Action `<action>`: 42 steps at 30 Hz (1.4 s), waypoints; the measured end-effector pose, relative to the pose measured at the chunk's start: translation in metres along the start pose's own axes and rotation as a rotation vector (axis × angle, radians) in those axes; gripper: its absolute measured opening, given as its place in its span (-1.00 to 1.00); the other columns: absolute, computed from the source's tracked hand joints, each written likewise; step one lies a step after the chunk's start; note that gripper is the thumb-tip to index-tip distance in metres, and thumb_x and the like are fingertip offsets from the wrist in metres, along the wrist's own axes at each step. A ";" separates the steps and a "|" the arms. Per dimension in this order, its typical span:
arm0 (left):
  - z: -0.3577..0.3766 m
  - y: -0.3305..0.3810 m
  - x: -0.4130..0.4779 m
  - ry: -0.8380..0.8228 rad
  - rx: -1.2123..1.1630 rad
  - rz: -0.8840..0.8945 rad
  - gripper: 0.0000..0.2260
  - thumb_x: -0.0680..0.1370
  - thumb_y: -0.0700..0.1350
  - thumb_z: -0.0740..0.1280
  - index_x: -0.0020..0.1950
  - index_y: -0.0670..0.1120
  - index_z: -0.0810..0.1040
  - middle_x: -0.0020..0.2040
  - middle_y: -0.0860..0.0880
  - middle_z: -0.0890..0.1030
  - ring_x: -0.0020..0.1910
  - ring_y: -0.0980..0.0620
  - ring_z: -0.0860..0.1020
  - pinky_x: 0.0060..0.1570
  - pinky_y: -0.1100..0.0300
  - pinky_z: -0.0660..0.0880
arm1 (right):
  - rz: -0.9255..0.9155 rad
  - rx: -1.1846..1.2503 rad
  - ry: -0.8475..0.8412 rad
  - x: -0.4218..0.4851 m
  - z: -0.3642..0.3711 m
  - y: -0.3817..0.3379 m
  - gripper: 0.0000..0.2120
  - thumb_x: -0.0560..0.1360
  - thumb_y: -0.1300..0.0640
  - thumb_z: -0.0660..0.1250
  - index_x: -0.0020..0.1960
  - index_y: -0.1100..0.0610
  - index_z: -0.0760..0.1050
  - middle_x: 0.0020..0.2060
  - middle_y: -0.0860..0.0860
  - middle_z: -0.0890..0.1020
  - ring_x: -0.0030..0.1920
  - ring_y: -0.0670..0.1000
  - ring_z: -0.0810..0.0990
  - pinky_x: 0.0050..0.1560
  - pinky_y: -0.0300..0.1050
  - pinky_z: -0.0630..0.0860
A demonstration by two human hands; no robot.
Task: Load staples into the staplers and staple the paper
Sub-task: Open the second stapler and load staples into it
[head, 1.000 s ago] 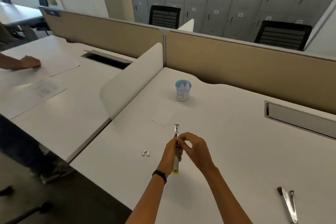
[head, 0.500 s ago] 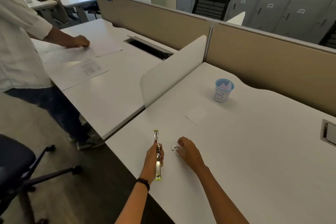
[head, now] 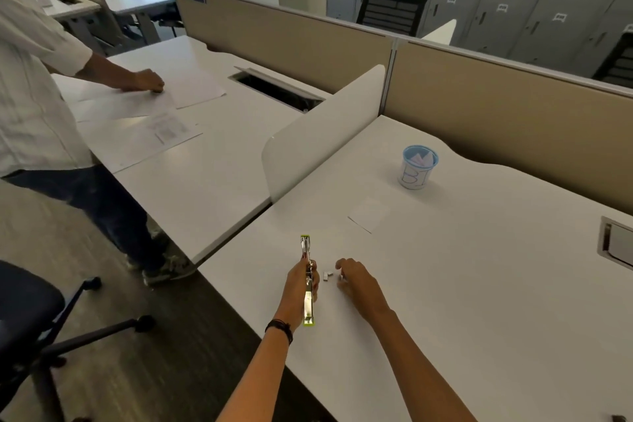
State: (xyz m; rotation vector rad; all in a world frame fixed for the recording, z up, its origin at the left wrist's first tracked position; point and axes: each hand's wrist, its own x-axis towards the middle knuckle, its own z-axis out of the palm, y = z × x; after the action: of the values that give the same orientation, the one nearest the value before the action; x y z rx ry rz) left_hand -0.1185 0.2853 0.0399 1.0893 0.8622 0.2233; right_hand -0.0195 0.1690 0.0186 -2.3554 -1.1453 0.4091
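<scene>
A yellow-green stapler (head: 307, 281), swung open flat into one long strip with its metal channel up, lies lengthwise near the desk's front left edge. My left hand (head: 301, 284) grips it around the middle. Just to its right, small strips of staples (head: 327, 275) lie on the white desk (head: 479, 284). My right hand (head: 356, 283) rests beside them with its fingertips curled at the staples; whether it pinches a strip I cannot tell. A small white square of paper (head: 368, 218) lies flat farther back.
A blue-rimmed cup (head: 419, 166) with folded paper stands at the back. A white divider (head: 325, 127) separates the neighbouring desk, where a person (head: 37, 79) presses on sheets of paper (head: 144, 120). A cable hatch (head: 616, 245) sits at right; an office chair (head: 27, 315) stands left.
One second ago both hands were together on the stapler. My right hand has since come off it and gone down to the staples beside it. The view has swung left.
</scene>
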 end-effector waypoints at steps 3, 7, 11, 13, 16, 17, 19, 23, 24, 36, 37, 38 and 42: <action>0.006 0.003 0.006 -0.024 0.008 0.005 -0.69 0.60 0.04 0.12 -0.30 -0.03 0.40 -0.54 0.08 0.39 -0.61 0.16 0.29 -0.63 0.35 0.29 | 0.043 0.078 0.047 -0.009 -0.005 0.005 -0.71 0.51 0.26 0.21 0.21 0.12 0.35 0.00 0.09 0.53 -0.03 0.04 0.49 -0.03 -0.07 0.48; 0.018 0.004 0.009 -0.080 0.018 0.008 -0.69 0.60 0.07 0.14 -0.28 -0.02 0.43 -0.51 0.07 0.41 -0.59 0.16 0.31 -0.63 0.34 0.27 | 0.096 0.297 0.259 -0.017 -0.029 0.010 -0.72 0.49 0.22 0.32 0.17 0.10 0.36 -0.11 0.03 0.57 -0.10 -0.04 0.55 -0.03 -0.21 0.50; 0.043 0.006 0.005 -0.165 0.055 0.002 -0.69 0.60 0.06 0.13 -0.28 -0.01 0.46 -0.51 0.09 0.42 -0.58 0.17 0.31 -0.62 0.34 0.26 | 0.042 0.433 0.428 -0.024 -0.064 0.009 -0.68 0.46 0.21 0.37 0.14 0.02 0.36 -0.18 -0.11 0.58 -0.09 -0.13 0.58 0.03 -0.30 0.51; 0.062 0.006 0.001 -0.223 0.090 0.018 -0.69 0.59 0.06 0.12 -0.28 -0.01 0.46 -0.51 0.10 0.41 -0.58 0.17 0.30 -0.61 0.34 0.26 | -0.009 0.475 0.485 -0.028 -0.083 0.008 -0.67 0.45 0.21 0.37 0.13 -0.03 0.35 -0.19 -0.17 0.58 -0.07 -0.12 0.59 0.05 -0.34 0.50; 0.091 0.004 -0.008 -0.309 0.137 0.047 -0.69 0.60 0.04 0.10 -0.23 -0.02 0.50 -0.47 0.08 0.46 -0.55 0.17 0.36 -0.57 0.35 0.30 | -0.062 0.470 0.522 -0.036 -0.107 0.011 -0.63 0.45 0.21 0.38 0.16 -0.04 0.34 -0.17 -0.18 0.59 -0.05 -0.10 0.60 0.07 -0.32 0.51; 0.101 0.003 -0.011 -0.336 0.160 0.056 -0.69 0.61 0.04 0.09 -0.20 -0.03 0.51 -0.45 0.07 0.49 -0.53 0.18 0.37 -0.55 0.36 0.32 | -0.064 0.457 0.518 -0.040 -0.114 0.013 -0.61 0.44 0.22 0.39 0.17 -0.04 0.33 -0.16 -0.18 0.59 -0.05 -0.10 0.61 0.08 -0.30 0.52; 0.119 -0.001 -0.018 -0.384 0.207 0.079 -0.68 0.61 0.05 0.08 -0.19 -0.03 0.51 -0.43 0.06 0.50 -0.52 0.17 0.38 -0.53 0.36 0.33 | -0.051 0.423 0.494 -0.050 -0.126 0.020 -0.55 0.43 0.23 0.40 0.21 -0.06 0.31 -0.13 -0.16 0.59 -0.04 -0.12 0.61 0.09 -0.27 0.54; 0.159 -0.002 -0.032 -0.485 0.319 0.131 -0.66 0.60 0.11 0.06 -0.25 -0.02 0.44 -0.48 0.07 0.46 -0.54 0.17 0.36 -0.51 0.34 0.31 | 0.016 0.376 0.500 -0.075 -0.147 0.041 -0.50 0.42 0.21 0.41 0.24 -0.08 0.28 -0.12 -0.10 0.60 -0.04 -0.13 0.59 0.07 -0.22 0.55; 0.165 -0.001 -0.033 -0.491 0.327 0.128 -0.66 0.60 0.12 0.06 -0.25 -0.02 0.44 -0.48 0.08 0.46 -0.54 0.17 0.36 -0.51 0.33 0.31 | 0.028 0.364 0.496 -0.077 -0.150 0.044 -0.49 0.42 0.21 0.42 0.25 -0.08 0.28 -0.11 -0.09 0.60 -0.04 -0.14 0.59 0.07 -0.21 0.56; 0.241 -0.011 -0.064 -0.733 0.453 0.225 -0.64 0.63 0.08 0.01 -0.23 -0.01 0.45 -0.50 0.11 0.43 -0.56 0.18 0.31 -0.54 0.36 0.28 | 0.164 0.176 0.645 -0.136 -0.199 0.086 -0.47 0.44 0.18 0.40 0.32 0.01 0.25 -0.07 -0.03 0.59 -0.07 -0.08 0.57 0.05 -0.20 0.54; 0.245 -0.013 -0.066 -0.745 0.458 0.233 -0.65 0.63 0.07 0.00 -0.19 -0.03 0.46 -0.50 0.11 0.43 -0.56 0.18 0.31 -0.54 0.36 0.28 | 0.170 0.158 0.656 -0.139 -0.201 0.089 -0.47 0.44 0.17 0.40 0.32 0.01 0.25 -0.06 -0.02 0.59 -0.07 -0.09 0.56 0.04 -0.21 0.54; 0.248 -0.014 -0.067 -0.756 0.460 0.242 -0.65 0.64 0.06 0.00 -0.17 -0.04 0.46 -0.50 0.11 0.42 -0.56 0.19 0.31 -0.54 0.36 0.28 | 0.176 0.139 0.667 -0.141 -0.204 0.091 -0.48 0.45 0.16 0.40 0.32 0.01 0.25 -0.06 -0.01 0.59 -0.08 -0.11 0.55 0.03 -0.21 0.54; 0.259 -0.018 -0.072 -0.790 0.476 0.246 -0.66 0.64 0.06 0.00 -0.14 -0.05 0.47 -0.49 0.11 0.43 -0.54 0.17 0.31 -0.53 0.36 0.28 | 0.200 0.080 0.704 -0.148 -0.210 0.099 -0.46 0.44 0.15 0.41 0.34 0.03 0.25 -0.02 0.02 0.60 -0.10 -0.16 0.51 0.03 -0.24 0.53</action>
State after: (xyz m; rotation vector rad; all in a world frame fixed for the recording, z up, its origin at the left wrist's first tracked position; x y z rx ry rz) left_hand 0.0126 0.0600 0.1082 1.5704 0.0593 -0.2216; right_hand 0.0522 -0.0629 0.1486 -2.2548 -0.5520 -0.2966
